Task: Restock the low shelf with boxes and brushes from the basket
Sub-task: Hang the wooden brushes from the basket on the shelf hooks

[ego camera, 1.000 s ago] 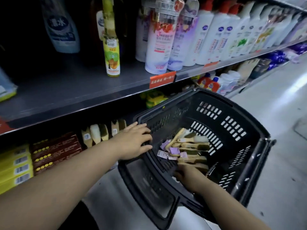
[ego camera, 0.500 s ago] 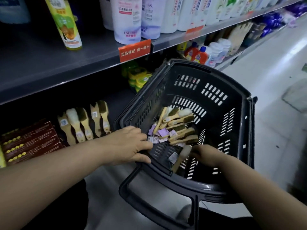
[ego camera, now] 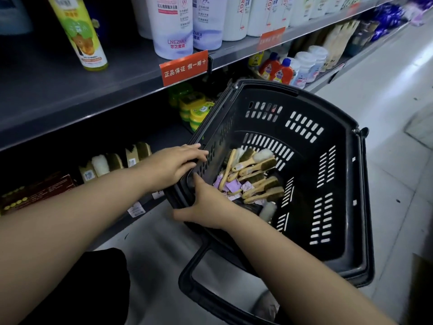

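Head view: the left hand (ego camera: 174,166) curls over the basket (ego camera: 339,184) rim. The right hand (ego camera: 206,205), fingers spread, presses that same edge, holding nothing. Brushes (ego camera: 255,174) lie just right of both hands, open floor beyond.

Both hands (ego camera: 173,165) on basket (ego camera: 339,160) rim
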Available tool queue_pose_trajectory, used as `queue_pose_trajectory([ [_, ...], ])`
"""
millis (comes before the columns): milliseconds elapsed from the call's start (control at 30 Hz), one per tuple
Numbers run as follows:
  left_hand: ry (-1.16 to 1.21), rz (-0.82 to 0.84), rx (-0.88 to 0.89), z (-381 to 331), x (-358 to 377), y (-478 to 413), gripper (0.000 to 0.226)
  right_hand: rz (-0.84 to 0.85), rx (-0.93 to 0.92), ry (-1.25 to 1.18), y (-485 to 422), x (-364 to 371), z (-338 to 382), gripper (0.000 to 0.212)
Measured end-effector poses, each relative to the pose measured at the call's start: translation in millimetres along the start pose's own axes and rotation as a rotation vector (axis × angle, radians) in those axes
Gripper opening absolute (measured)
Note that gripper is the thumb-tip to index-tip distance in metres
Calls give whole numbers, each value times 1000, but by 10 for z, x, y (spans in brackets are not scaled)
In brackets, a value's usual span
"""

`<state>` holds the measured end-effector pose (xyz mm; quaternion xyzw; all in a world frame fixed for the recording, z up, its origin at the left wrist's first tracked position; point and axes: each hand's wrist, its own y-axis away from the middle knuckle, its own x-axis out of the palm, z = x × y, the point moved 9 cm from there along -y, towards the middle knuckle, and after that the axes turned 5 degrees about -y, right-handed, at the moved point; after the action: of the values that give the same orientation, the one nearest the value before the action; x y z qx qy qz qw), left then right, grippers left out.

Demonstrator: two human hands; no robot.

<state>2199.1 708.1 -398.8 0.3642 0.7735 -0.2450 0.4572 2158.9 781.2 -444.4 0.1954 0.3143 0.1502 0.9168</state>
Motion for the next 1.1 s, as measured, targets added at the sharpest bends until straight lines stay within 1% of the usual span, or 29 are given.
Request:
queue_pose_trajectory([
  [133, -53, 54, 60, -157, 68, 27, 31, 37, -12, 2, 171, -78, -120, 101],
  [267, -120, 89, 169, -505, 189, -45, 37, 111, 36, 71, 491, -363, -466, 106],
  [433, -159, 129, 293, -985, 356, -297, 42, 279, 195, 93, 984, -832, -1038, 104],
  [533, -273, 159, 243, -993, 451, -529, 49, 393, 302, 175, 1258, -1126, -1342, 96],
  [600, -344, 160, 176, -900, 475, -668, 52, 423, 390, 188, 1386, -1290, -1501, 95],
  [667, -364, 170, 128, -812, 500, -747, 54, 414, 465, 203, 1404, -1382, -1592, 98],
  [733, -349, 197, 121, -774, 552, -769, 54, 321, 488, 147, 1251, -1388, -1554, 86],
  [767, -332, 217, 123, -768, 585, -764, 54, 220, 461, 106, 1115, -1388, -1493, 81],
  [833, -303, 257, 134, -793, 640, -726, 54, -4, 328, 45, 825, -1382, -1318, 80],
  [867, -304, 257, 150, -831, 646, -698, 54, -80, 254, -1, 720, -1362, -1226, 76],
  [900, -313, 239, 174, -881, 629, -670, 53, -114, 202, -55, 646, -1335, -1160, 70],
  [933, -318, 211, 202, -939, 598, -641, 51, -104, 184, -113, 614, -1297, -1139, 65],
  [1000, -291, 172, 234, -1038, 512, -595, 47, 5, 209, -197, 646, -1223, -1199, 64],
  [1100, -165, 216, 223, -1101, 434, -576, 29, 180, 225, -203, 762, -1155, -1364, 60],
])
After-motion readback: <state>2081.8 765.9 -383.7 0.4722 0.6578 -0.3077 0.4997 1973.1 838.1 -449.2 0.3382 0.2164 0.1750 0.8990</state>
